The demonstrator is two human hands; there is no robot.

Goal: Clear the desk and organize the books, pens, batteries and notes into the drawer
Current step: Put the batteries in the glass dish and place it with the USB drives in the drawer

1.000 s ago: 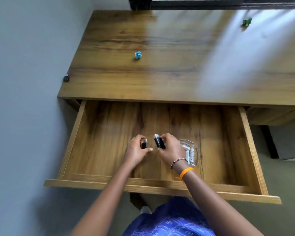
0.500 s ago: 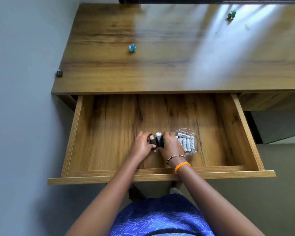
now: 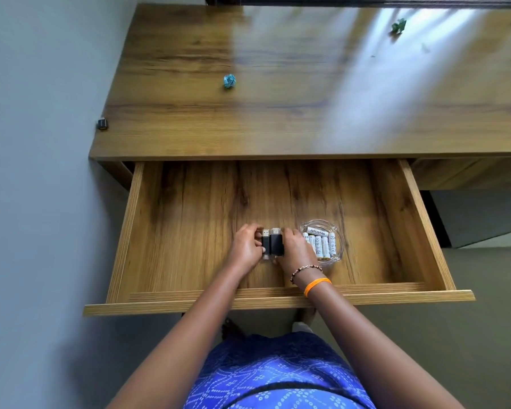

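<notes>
- The left hand [image 3: 246, 249] and the right hand [image 3: 295, 248] press in from either side on two small dark objects [image 3: 273, 244] lying side by side on the drawer floor, just below frame centre; fingers of both curl against them, the left on the slimmer piece, the right on the wider; what the pieces are is hard to tell, perhaps small drives or caps.
- A second ago each hand held its piece apart and raised; now the two sit together and low, so the person is likely squaring them up before letting go.
- Just right of the right hand, a clear glass dish [image 3: 337, 255] holds the white batteries [image 3: 319, 242]; that part looks done.
- The drawer [image 3: 278, 299] stands pulled open across the middle of the frame.
- On the desk [image 3: 278, 119] above, a blue crumpled scrap [image 3: 229, 81] and a green one [image 3: 398, 26] at upper right remain to clear.
</notes>
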